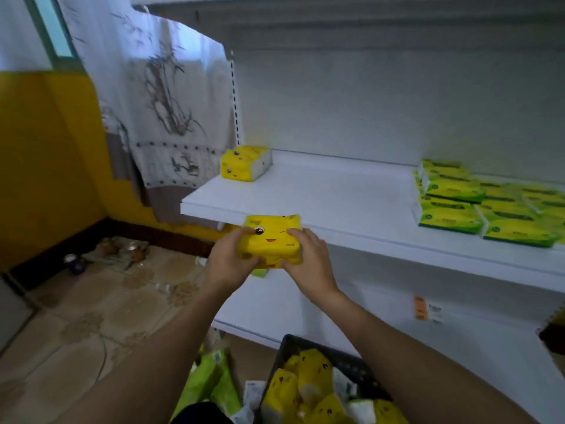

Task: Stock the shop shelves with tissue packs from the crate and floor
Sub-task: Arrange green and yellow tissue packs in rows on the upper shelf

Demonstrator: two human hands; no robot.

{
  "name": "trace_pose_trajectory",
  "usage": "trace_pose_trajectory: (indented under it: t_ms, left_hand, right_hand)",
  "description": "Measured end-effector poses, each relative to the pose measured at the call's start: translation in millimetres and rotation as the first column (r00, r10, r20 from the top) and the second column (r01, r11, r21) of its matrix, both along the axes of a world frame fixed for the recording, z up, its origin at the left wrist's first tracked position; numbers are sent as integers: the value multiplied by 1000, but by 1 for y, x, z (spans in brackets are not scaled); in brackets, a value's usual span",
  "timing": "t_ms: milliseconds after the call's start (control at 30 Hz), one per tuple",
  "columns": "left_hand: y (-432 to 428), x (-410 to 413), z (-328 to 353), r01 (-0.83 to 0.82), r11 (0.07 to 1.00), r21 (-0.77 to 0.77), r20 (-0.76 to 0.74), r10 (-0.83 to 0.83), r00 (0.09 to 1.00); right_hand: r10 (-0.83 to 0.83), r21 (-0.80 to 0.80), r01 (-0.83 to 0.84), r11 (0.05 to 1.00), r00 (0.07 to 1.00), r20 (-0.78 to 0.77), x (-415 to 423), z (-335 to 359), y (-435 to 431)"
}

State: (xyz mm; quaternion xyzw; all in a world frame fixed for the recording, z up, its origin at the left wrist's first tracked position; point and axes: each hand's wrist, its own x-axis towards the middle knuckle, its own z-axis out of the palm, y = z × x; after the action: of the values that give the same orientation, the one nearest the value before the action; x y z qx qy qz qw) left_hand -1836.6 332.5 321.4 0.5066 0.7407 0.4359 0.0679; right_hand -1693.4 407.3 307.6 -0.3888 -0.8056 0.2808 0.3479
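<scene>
Two stacked yellow tissue packs with a cartoon face (273, 240) are held just in front of the white shelf's (336, 203) front edge. My left hand (229, 261) grips their left side and my right hand (308, 261) grips their right side. Another stack of yellow packs (244, 163) sits at the shelf's back left corner. Green tissue packs (477, 203) lie in stacks on the shelf's right part. A black crate (293, 347) at the bottom holds several more yellow packs (308, 384). Green packs (211, 381) lie on the floor left of the crate.
A lower white shelf (397, 338) runs beneath, with an orange price tag (420, 307). A patterned white curtain (159, 111) hangs left of the shelving against a yellow wall (46, 154). Cans and clutter (113, 252) sit on the tiled floor by the wall.
</scene>
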Motion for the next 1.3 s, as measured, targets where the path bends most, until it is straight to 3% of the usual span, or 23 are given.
trace_pose_trajectory:
  t_ms: [100, 167, 233, 300, 500, 733, 933, 1033, 1300]
  left_hand:
    - [9, -27, 25, -26, 998, 60, -11, 27, 1000]
    - [19, -43, 39, -81, 993, 85, 78, 74, 994]
    - [27, -62, 46, -142, 988, 62, 164, 130, 978]
    - [34, -85, 45, -165, 986, 19, 155, 160, 975]
    - [66, -133, 18, -147, 987, -72, -103, 139, 985]
    - [111, -152, -4, -132, 972, -196, -408, 42, 912]
    - [132, -167, -7, -114, 912, -393, -292, -6, 956]
    - [138, -169, 1, -141, 875, -462, -342, -29, 939]
    - [142, -174, 7, -110, 874, -474, -279, -30, 960]
  right_hand:
    - [6, 48, -5, 999, 1000, -18, -26, 30, 12]
    - [3, 48, -1, 999, 999, -42, -43, 44, 25]
    - [-13, 35, 15, 999, 999, -53, -58, 53, 38]
    - [-16, 15, 16, 1000, 999, -37, -75, 58, 53]
    - [-11, -47, 12, 999, 1000, 16, -131, 53, 99]
    - [-31, -61, 33, 998, 999, 39, -175, 41, 142]
    - [5, -52, -2, 999, 998, 66, -197, 29, 162]
    - [18, -49, -15, 999, 998, 67, -208, 28, 168]
    - [-4, -10, 5, 1000, 992, 122, -227, 26, 177]
